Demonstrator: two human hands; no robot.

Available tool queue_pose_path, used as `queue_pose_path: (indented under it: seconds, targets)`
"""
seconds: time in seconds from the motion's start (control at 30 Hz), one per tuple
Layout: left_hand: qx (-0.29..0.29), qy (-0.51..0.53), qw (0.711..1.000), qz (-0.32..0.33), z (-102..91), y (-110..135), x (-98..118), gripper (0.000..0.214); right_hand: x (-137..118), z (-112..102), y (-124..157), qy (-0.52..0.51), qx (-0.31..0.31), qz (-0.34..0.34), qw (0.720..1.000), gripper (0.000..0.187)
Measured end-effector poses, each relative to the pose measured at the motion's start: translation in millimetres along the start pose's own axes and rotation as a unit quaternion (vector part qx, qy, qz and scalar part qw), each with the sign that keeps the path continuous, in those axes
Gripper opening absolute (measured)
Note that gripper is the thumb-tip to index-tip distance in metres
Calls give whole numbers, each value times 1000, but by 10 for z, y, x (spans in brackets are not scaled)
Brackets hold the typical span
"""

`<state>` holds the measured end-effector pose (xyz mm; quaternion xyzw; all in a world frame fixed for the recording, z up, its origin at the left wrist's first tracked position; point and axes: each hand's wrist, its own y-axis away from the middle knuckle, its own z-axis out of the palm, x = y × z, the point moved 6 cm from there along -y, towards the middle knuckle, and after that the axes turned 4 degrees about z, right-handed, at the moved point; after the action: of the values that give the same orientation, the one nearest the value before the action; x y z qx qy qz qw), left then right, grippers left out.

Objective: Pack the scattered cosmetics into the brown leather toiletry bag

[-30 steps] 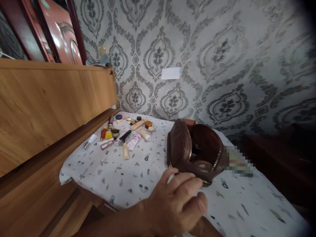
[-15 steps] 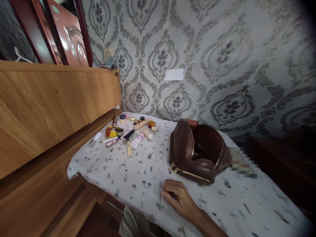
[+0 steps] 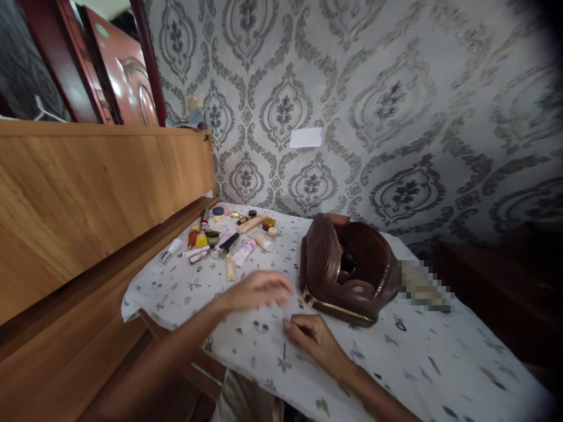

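Note:
My left hand (image 3: pixel 261 289) is slightly blurred and reaches over the table toward the bag, its fingers stretched out with nothing visible in them. On the cloth in front of the bag rests my right hand (image 3: pixel 315 341), loosely curled, with no object showing in it. The brown leather bag (image 3: pixel 321 258) stands with its zipped top gaping; a dark item (image 3: pixel 349 262) lies inside, too shadowed to name. Beyond my left hand are several cosmetics, among them a cream tube (image 3: pixel 230 268), a pink and white tube (image 3: pixel 244 252), a black-capped tube (image 3: pixel 229 242) and a blue-lidded jar (image 3: pixel 219 213).
A white patterned cloth (image 3: pixel 176 302) covers the table. Along the left runs a wooden panel (image 3: pixel 105 181), and a patterned wall (image 3: pixel 272 111) closes off the back. A pixelated flat item (image 3: pixel 424 287) lies right of the bag.
My left hand has come into view from the lower left and now hovers near the bag. My right hand stays at nearly the same place, still curled. The view has shifted slightly.

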<state>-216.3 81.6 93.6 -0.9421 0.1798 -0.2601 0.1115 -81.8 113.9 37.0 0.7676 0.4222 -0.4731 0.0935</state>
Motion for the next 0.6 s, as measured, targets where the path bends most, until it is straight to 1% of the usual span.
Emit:
queue_pose_path:
  seconds: [0.03,0.07,0.13,0.17,0.23,0.3,0.43,0.5,0.6]
  targets:
    - [30,-66,992,-107,-184,-39,-312,19,28,15,-31,-31,-21,26,999,59]
    - [59,-105,979,-164,-349,-68,-566,18,53,34,-67,-69,-44,58,995,59]
    - [92,-152,956,-234,-557,-100,-1002,21,77,66,-154,-143,-72,123,979,58]
    - [105,-172,944,-262,-611,-101,-1179,20,75,77,-204,-171,-73,147,971,57]
    - [119,-199,927,-295,-628,-98,-1428,22,64,106,-307,-223,-61,178,957,57]
    - [126,-212,917,-313,-582,-107,-1565,26,72,154,-394,-272,-36,193,942,56]
    - [137,-199,911,-334,-509,-182,-1695,28,191,289,-451,-347,5,215,913,54]
    - [149,-175,910,-344,-524,-221,-1750,26,247,327,-431,-361,12,217,907,53]
    - [179,-117,909,-359,-599,-228,-1826,20,270,324,-387,-371,7,210,905,52]
